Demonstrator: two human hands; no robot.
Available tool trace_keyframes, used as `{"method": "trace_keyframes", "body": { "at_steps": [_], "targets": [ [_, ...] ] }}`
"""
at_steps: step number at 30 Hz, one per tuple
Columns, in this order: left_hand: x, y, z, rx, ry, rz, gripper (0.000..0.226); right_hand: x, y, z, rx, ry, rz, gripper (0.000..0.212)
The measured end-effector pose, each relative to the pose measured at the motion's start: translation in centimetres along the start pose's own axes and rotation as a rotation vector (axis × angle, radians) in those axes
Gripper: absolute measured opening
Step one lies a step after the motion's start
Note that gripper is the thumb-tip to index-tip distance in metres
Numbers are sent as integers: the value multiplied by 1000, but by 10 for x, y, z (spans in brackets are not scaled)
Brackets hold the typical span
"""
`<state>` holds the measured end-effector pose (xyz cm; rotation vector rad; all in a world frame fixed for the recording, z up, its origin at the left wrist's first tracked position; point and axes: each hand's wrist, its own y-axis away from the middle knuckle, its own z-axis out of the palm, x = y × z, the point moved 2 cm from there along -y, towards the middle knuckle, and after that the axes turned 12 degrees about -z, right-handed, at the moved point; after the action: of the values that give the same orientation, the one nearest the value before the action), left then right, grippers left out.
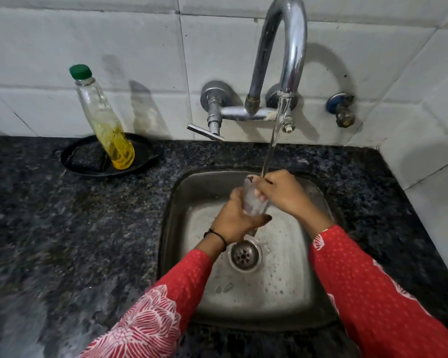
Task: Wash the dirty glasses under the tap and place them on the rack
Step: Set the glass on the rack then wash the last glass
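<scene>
Mid-rinse from what I can see: no rack or other glasses in view, so I can't tell how many are done, and racking this one is still ahead. Speckled black granite counter [49, 228] with a dull, soap-spotted steel sink [181, 192] near its back right corner. Curved chrome tap [290, 47] is running. Left hand [233, 220] has its fingers closed round the base of the clear glass [251, 200] over the sink; right hand [279, 192] wraps the rim under the stream.
</scene>
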<state>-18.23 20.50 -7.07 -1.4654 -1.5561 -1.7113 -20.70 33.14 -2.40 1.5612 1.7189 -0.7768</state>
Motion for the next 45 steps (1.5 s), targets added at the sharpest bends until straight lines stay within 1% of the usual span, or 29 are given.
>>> {"method": "trace_keyframes", "body": {
  "at_steps": [1,2,4,5,6,7,9,11,12,13,15,17,19,22,23,25,27,28,30,31,32,34,35,37,39,41,42,44,45],
  "targets": [
    [0,0,0,40,9,2,58,1,-1,1,-3,3,-3,35],
    [-1,0,0,5,102,-3,48,2,-1,1,13,-46,-21,33],
    [-1,1,-5,-197,383,-96,32,4,1,0,66,-244,-63,32],
    [0,4,-8,-298,489,-143,31,7,3,0,88,-363,-74,34],
    [1,6,-11,-363,521,-155,33,8,4,0,110,-472,-72,37],
    [2,7,-13,-377,494,-132,31,9,6,0,142,-554,-58,37],
    [4,4,-12,-248,390,-28,32,8,9,2,206,-597,-38,24],
    [5,0,-12,-131,350,80,51,1,14,2,199,-473,-87,7],
    [3,-2,-11,-116,329,129,61,-2,16,2,167,-398,-117,16],
    [2,-2,-10,-112,301,158,67,-2,18,1,132,-361,-135,31],
    [-3,-3,-8,-119,263,175,72,2,21,-2,104,-356,-141,58],
    [-5,0,-5,-131,276,168,72,7,23,-1,127,-347,-174,71],
    [-12,-5,-2,-88,297,130,71,12,24,3,200,-333,-228,73],
    [-19,-5,-5,-26,385,48,78,15,25,10,279,-250,-278,78],
    [-22,-5,-8,-33,436,27,74,16,25,12,305,-259,-287,78],
    [-23,-3,-14,-54,520,10,53,20,26,14,374,-311,-278,70],
    [-22,1,-19,-50,531,17,36,24,28,20,466,-421,-204,50],
    [-21,4,-21,-32,509,38,34,26,30,25,519,-508,-117,39],
    [-17,8,-24,10,437,84,31,30,33,40,623,-750,151,23],
    [-14,11,-25,31,391,112,30,32,35,48,638,-889,299,21],
    [-11,13,-26,54,345,140,29,32,38,56,611,-1006,435,26],
    [-5,15,-30,96,257,199,28,32,41,69,478,-1178,610,43],
    [-3,16,-32,114,212,226,27,31,42,74,415,-1243,633,51],
    [1,16,-33,140,162,259,24,25,43,78,377,-1331,591,55],
    [5,18,-33,175,209,236,22,19,43,75,395,-1393,497,49],
    [4,20,-33,198,295,170,23,12,42,68,399,-1429,420,33],
    [1,19,-32,208,322,133,24,8,40,64,393,-1404,384,24],
    [-8,11,-30,222,353,50,27,3,34,55,409,-1239,344,15],
    [-10,6,-29,223,387,7,30,1,30,51,447,-1132,323,24]
  ]
}}
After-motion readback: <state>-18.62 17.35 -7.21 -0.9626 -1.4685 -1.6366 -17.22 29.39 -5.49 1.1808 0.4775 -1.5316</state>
